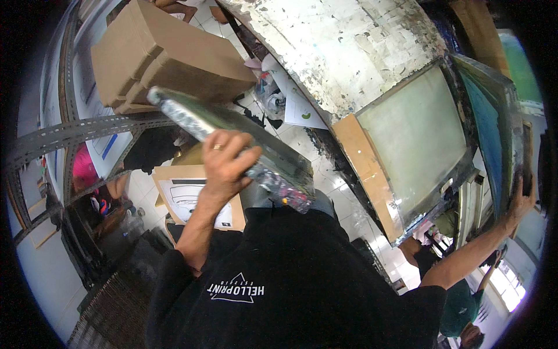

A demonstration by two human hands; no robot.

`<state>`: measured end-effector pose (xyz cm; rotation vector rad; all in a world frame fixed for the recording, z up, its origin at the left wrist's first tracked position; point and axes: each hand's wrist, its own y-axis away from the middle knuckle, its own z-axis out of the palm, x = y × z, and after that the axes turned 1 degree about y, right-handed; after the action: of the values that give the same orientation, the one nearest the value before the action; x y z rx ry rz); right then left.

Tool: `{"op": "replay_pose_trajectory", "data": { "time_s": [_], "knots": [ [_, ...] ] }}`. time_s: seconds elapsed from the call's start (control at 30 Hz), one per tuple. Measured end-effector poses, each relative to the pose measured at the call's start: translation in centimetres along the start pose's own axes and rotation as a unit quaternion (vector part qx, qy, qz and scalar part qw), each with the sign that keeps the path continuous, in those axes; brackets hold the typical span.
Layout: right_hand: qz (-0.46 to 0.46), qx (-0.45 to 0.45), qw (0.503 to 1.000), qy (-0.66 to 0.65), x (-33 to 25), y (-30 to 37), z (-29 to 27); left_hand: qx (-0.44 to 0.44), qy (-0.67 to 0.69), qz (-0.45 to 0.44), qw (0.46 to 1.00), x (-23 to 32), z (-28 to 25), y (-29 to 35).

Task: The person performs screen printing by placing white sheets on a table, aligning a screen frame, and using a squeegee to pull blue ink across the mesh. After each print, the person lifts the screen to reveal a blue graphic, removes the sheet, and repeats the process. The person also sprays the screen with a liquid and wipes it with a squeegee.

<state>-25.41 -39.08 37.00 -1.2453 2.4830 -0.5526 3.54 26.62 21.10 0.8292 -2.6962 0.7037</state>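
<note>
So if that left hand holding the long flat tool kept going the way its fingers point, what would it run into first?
The left hand grips a squeegee-like tool, fingers pointing up-right. On that line, the paint-stained worktable edge looks nearest, probably before the screen frame. Depth is unclear in this fisheye view, so that is a guess.

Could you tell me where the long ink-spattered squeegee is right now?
In the head view the squeegee sits left of centre, gripped in the left hand, below the cardboard boxes and left of the screen-printing frame.
</note>
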Motion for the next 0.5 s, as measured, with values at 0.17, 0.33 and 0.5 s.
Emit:
{"op": "replay_pose_trajectory", "data": {
  "time_s": [0.17, 0.33, 0.5],
  "knots": [
    [-0.028, -0.019, 0.999, -0.007, 2.5, -0.2, -1.1, -0.069, 0.05, 0.035, 0.996, -0.2, 10.3, 3.6],
    [0.014, -0.014, 0.999, -0.032, 5.8, 0.0, -1.5, -0.119, 0.058, 0.045, 0.99, -1.6, 19.4, 8.1],
    [0.054, -0.009, 0.998, -0.039, 3.5, 0.8, -2.2, -0.139, 0.083, 0.056, 0.985, -5.9, 25.8, 11.4]
  ]
}}
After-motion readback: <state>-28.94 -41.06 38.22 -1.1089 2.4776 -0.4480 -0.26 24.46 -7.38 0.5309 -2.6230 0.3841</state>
